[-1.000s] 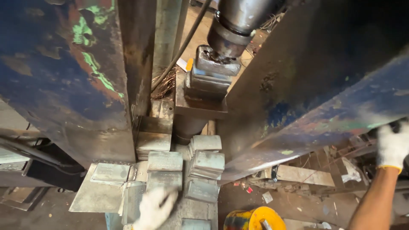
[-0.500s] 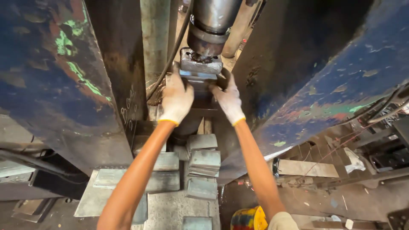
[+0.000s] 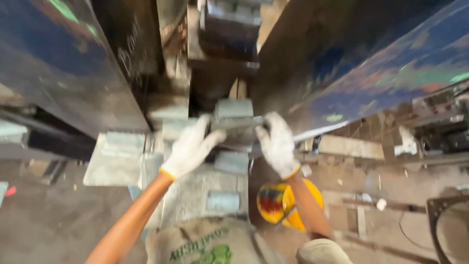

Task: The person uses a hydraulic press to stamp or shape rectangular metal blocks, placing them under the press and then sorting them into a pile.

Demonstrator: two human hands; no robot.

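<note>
Between the two gloved hands, a flat grey metal block (image 3: 238, 128) lies with its long axis running left to right, one end toward each hand. The left hand (image 3: 191, 148) curls its fingers over the left end; the right hand (image 3: 277, 144) grips the right end. Similar grey blocks (image 3: 230, 162) sit just below the hands. A yellow drum (image 3: 288, 201) stands below the right wrist.

Sack (image 3: 207, 244): coarse tan woven bag at bottom centre of the view, just below the grey metal blocks; rounded top, green printed lettering and a green emblem on its face; lower part cut off by the frame edge; no labels, signs or screens discernible elsewhere.
</note>
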